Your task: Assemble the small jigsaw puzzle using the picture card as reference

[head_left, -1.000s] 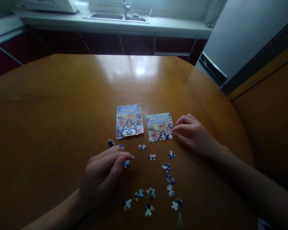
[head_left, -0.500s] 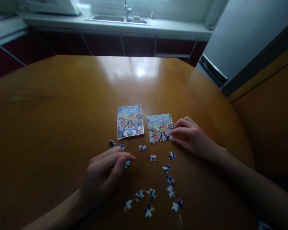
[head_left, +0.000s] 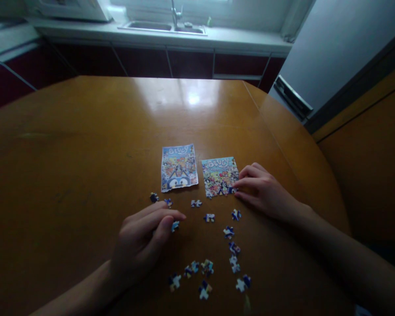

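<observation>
A part-built colourful jigsaw [head_left: 220, 176] lies on the wooden table [head_left: 85, 145], with a printed picture sheet [head_left: 179, 167] to its left. My right hand [head_left: 263, 191] rests at the jigsaw's lower right corner, fingertips pressed together on a piece there. My left hand [head_left: 145, 239] lies curled on the table, thumb and fingers pinching a loose blue piece [head_left: 174, 225]. Several loose pieces [head_left: 206, 266] are scattered between and below my hands.
The table's right leaf ends in a curved edge [head_left: 329, 184]. Beyond the table stands a kitchen counter with a sink [head_left: 164, 26] and dark cabinet doors [head_left: 187, 61]. A grey appliance [head_left: 319, 48] stands at the right.
My right hand's fingertips have slid slightly left onto the jigsaw's corner. The view has dropped a little. My left hand has stayed put.
</observation>
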`<state>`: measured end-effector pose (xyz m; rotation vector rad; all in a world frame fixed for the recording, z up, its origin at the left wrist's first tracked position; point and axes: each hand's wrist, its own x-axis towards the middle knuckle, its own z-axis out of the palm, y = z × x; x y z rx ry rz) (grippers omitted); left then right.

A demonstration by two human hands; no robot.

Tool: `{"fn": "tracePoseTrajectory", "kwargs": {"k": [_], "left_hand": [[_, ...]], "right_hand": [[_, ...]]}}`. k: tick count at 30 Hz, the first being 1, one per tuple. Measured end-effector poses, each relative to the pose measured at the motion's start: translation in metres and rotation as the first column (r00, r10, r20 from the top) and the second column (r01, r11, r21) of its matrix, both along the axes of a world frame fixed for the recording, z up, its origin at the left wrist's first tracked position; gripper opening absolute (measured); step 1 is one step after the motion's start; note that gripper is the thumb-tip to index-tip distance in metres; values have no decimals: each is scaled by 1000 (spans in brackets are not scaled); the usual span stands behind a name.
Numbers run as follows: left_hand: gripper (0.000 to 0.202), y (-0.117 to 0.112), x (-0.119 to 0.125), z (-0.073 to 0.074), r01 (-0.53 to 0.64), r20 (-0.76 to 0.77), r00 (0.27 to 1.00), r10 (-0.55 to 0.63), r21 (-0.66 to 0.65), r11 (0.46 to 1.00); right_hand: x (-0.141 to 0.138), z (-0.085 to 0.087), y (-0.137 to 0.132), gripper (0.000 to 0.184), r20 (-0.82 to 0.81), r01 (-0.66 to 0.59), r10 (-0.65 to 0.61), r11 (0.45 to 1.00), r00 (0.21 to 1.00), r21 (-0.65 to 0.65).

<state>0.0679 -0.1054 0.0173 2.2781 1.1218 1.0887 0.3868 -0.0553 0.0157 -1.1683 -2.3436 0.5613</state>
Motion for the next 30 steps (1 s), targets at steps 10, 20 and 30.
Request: {"fn": "tracePoseTrajectory", "kwargs": {"k": [10, 20, 30], "left_hand": [[21, -1, 0, -1, 0, -1, 1000, 0, 0, 1000], [22, -3, 0, 3, -35, 60, 998, 35, 5, 999], [28, -5, 1, 1, -211, 225, 945, 238, -139, 968]], "right_hand": [[0, -1, 0, 11, 10, -4, 4, 1000, 1000, 1], [-1, -1, 0, 14, 8, -23, 23, 999, 1000, 44], [6, 10, -7, 14, -1, -20, 21, 985, 1000, 169]]}}
